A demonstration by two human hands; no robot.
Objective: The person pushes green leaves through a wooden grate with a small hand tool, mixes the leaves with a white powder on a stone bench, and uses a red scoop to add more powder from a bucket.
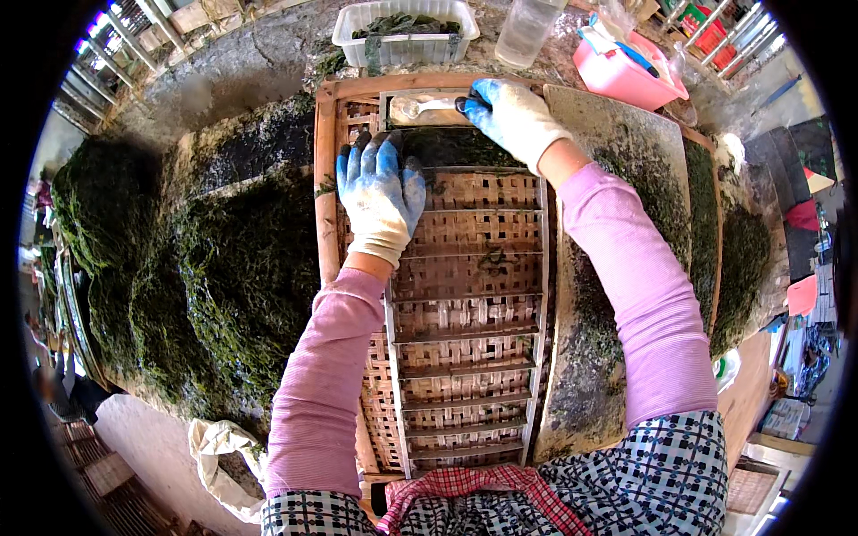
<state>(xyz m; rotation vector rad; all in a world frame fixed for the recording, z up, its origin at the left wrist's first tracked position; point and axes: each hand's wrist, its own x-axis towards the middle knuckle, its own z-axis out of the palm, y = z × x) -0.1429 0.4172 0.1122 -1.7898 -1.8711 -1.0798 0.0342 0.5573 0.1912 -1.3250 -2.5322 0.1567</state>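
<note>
My left hand, in a white glove with blue, dark-stained fingers, lies with fingers outstretched at the left side of a slatted metal frame. My right hand, gloved alike, closes on the handle end of a whitish spoon over the frame's far compartment. Below that compartment a strip of dark green seaweed fills one section, partly covered by both hands. The nearer sections show the woven bamboo mat underneath, with a small green scrap on it.
A wooden border surrounds the mat. Heaps of wet seaweed lie to the left, and a seaweed-stained board to the right. Behind stand a clear tub holding seaweed, a clear water container and a pink basin.
</note>
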